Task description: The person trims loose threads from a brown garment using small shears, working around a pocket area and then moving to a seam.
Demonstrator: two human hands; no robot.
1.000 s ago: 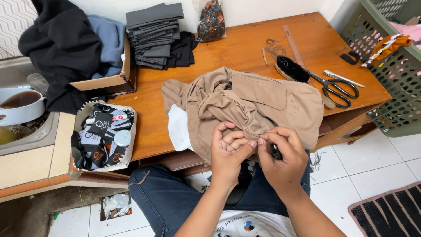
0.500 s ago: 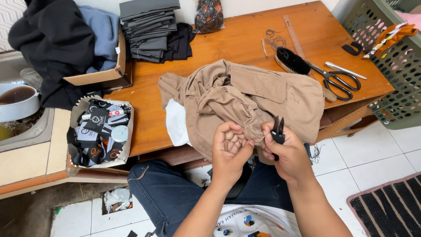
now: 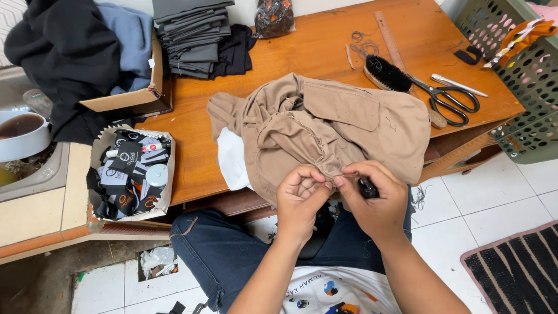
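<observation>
- Where the near edge of the wooden table [image 3: 314, 55] meets the person's lap, a tan garment [image 3: 325, 125] lies bunched, its lower hem hanging over the edge; a white cloth [image 3: 231, 158] shows beneath its left side.
- Left hand [image 3: 299, 197]: fingers curled, fingertips pressed together on the garment's near hem.
- Right hand [image 3: 375, 200]: thumb and forefinger pinch the same hem just beside the left fingertips; a small black tool [image 3: 367, 188] is tucked in the palm, its type unclear.
- Right, far side of the table: a black brush [image 3: 386, 74], scissors [image 3: 450, 99] and a wooden ruler [image 3: 390, 38], close together.
- Far left: folded grey cloths [image 3: 189, 35] stacked beside a cardboard box [image 3: 131, 99] bearing dark clothing.
- Near left: an open box of black labels [image 3: 129, 174] on a lower counter.
- Far right: a green perforated basket [image 3: 523, 87].
</observation>
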